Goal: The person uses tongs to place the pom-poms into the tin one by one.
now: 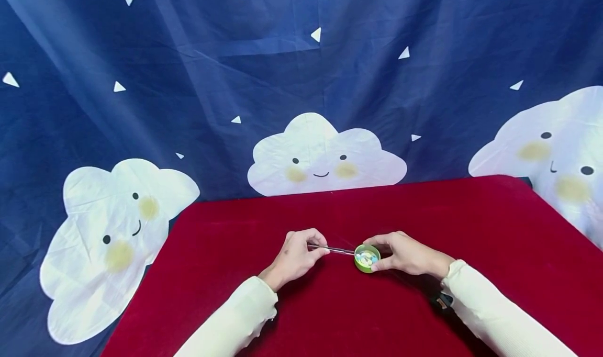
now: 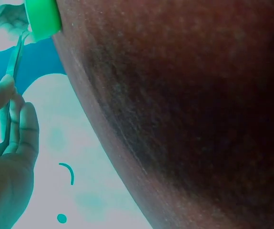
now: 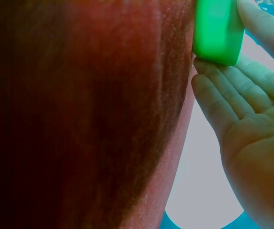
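Note:
My left hand (image 1: pixel 297 255) pinches slim metal tweezers (image 1: pixel 339 250) between thumb and fingers. Their tips point right and reach the near side of a small round green container (image 1: pixel 361 268). Inside it lie several small pale yellow, white and blue pieces (image 1: pixel 367 258). From the other side my right hand (image 1: pixel 409 254) grips the container, thumb at the front edge and fingers at the back. In the left wrist view the tweezers (image 2: pixel 16 59) angle up to the green wall (image 2: pixel 44 19). The right wrist view has the fingers (image 3: pixel 218 95) beside the container (image 3: pixel 218 33).
A red cloth (image 1: pixel 306 304) covers the table under both hands. Behind it hangs a dark blue curtain (image 1: pixel 264 74) with smiling white clouds (image 1: pixel 325 160) and small white triangles. A dark strap (image 1: pixel 443 300) shows at the right wrist, below the pale sleeve (image 1: pixel 490 307).

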`<state>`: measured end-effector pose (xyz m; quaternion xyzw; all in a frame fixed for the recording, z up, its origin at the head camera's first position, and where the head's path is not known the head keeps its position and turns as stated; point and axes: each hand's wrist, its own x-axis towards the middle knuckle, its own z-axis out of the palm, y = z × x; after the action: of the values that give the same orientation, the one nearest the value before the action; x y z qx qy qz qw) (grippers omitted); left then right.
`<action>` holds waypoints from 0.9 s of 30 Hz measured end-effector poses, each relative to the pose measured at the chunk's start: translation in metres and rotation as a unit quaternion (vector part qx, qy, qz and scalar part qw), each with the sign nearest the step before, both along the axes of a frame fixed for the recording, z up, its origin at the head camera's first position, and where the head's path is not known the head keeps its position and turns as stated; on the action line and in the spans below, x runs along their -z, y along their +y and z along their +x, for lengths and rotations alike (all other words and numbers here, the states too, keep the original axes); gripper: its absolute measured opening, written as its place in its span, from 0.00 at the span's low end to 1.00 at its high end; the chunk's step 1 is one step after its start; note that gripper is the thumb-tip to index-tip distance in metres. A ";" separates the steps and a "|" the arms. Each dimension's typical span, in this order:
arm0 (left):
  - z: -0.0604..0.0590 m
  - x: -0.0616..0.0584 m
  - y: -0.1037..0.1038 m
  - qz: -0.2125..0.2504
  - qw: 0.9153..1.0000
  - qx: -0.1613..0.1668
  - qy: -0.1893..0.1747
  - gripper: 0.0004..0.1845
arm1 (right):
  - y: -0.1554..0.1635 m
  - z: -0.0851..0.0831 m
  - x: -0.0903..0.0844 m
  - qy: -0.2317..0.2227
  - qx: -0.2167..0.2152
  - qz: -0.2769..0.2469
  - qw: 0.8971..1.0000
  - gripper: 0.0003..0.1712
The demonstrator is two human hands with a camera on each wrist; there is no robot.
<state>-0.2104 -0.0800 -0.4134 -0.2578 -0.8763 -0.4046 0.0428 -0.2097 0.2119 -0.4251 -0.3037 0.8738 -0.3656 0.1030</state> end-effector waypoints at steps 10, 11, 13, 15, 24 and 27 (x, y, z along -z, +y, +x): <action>-0.002 -0.001 -0.008 -0.027 1.000 0.006 0.003 0.08 | 0.000 0.000 -0.003 -0.001 -0.004 -0.003 1.000 0.31; -0.002 -0.001 -0.009 -0.031 0.999 0.012 0.000 0.08 | 0.000 0.000 -0.002 -0.002 -0.004 -0.004 1.000 0.32; -0.003 -0.002 -0.012 -0.041 0.999 0.023 -0.002 0.08 | 0.000 0.000 -0.002 -0.004 -0.004 -0.005 1.000 0.32; -0.004 -0.002 -0.014 -0.055 0.998 0.029 0.002 0.08 | 0.000 0.000 -0.001 -0.006 -0.005 -0.006 1.000 0.32; -0.004 -0.003 -0.033 -0.034 0.999 -0.012 0.010 0.08 | 0.000 0.000 0.000 -0.006 -0.005 -0.010 1.000 0.32; -0.004 -0.002 -0.043 -0.022 0.999 -0.038 -0.005 0.09 | 0.001 0.001 0.000 -0.005 -0.005 -0.009 1.000 0.32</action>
<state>-0.2141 -0.1226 -0.4110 -0.2236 -0.8945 -0.3842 0.0480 -0.2084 0.2128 -0.4252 -0.3069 0.8684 -0.3747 0.1066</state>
